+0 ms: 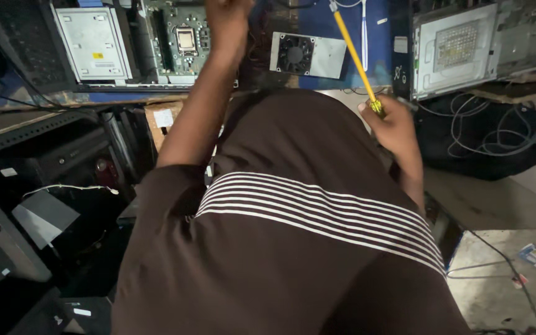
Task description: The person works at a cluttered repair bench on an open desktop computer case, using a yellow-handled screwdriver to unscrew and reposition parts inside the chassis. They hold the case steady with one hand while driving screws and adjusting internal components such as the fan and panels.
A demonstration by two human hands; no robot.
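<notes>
Overhead, a blue table [317, 25] carries an open computer case [466, 43], a motherboard [181, 40] and a fan plate [308, 54]. The right hand [392, 124] fingers grasp a yellow screwdriver [352, 53]; the left hand [227, 18] fingers' state is unclear.

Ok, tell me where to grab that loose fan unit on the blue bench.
Take the fan unit by its bare flat plate on the right, coming from above. The fan fills the left part, and the right edge lies free of the yellow screwdriver.

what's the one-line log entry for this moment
right hand: holds yellow screwdriver | left hand: at motherboard edge, grip unclear | fan: on blue bench
</notes>
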